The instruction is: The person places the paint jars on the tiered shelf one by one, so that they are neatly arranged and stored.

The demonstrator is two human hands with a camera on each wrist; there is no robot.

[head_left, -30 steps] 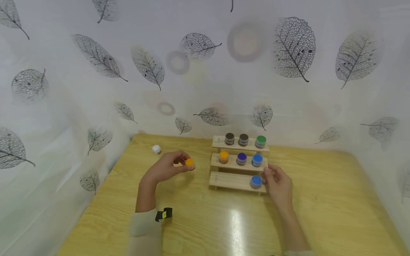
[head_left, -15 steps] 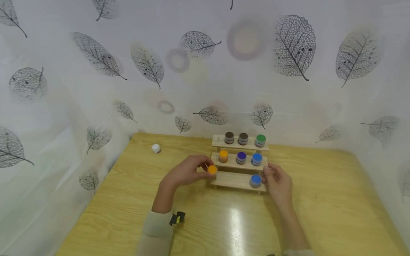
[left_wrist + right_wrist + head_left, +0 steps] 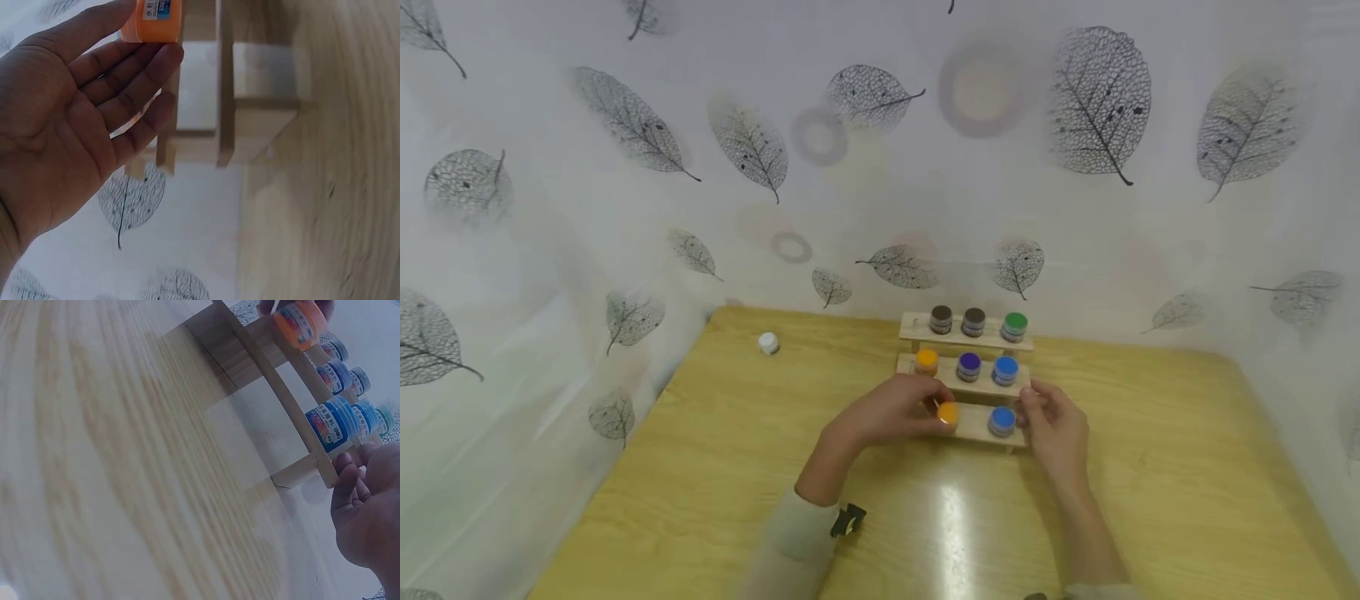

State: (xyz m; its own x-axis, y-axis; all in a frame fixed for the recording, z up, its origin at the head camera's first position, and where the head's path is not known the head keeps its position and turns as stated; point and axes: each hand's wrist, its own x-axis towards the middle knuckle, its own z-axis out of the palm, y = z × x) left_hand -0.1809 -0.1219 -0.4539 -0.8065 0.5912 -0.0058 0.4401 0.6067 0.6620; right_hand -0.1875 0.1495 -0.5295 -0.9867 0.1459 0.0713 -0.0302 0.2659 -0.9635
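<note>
My left hand [image 3: 891, 410] pinches an orange-lidded paint jar [image 3: 948, 414] between thumb and fingers, over the bottom tier of a three-step wooden rack [image 3: 974, 427]. In the left wrist view, the jar's orange side [image 3: 156, 30] and label show at the fingertips. My right hand [image 3: 1060, 432] grips the rack's right end, its fingers [image 3: 345, 487] curled at the shelf tip in the right wrist view. A blue paint jar [image 3: 1002, 422] stands on the bottom tier, close to that hand. The held jar's base is partly hidden by fingers in the head view.
On the middle tier stand an orange jar [image 3: 927, 361], a purple jar [image 3: 969, 367] and a blue jar [image 3: 1005, 371]. Two dark-lidded jars [image 3: 941, 319] and a green jar [image 3: 1014, 327] occupy the top tier. A white jar [image 3: 768, 343] sits at the table's back left.
My left hand has carried the orange paint jar rightward from beside the rack to over the bottom tier. My right hand has stayed at the rack's right end.
</note>
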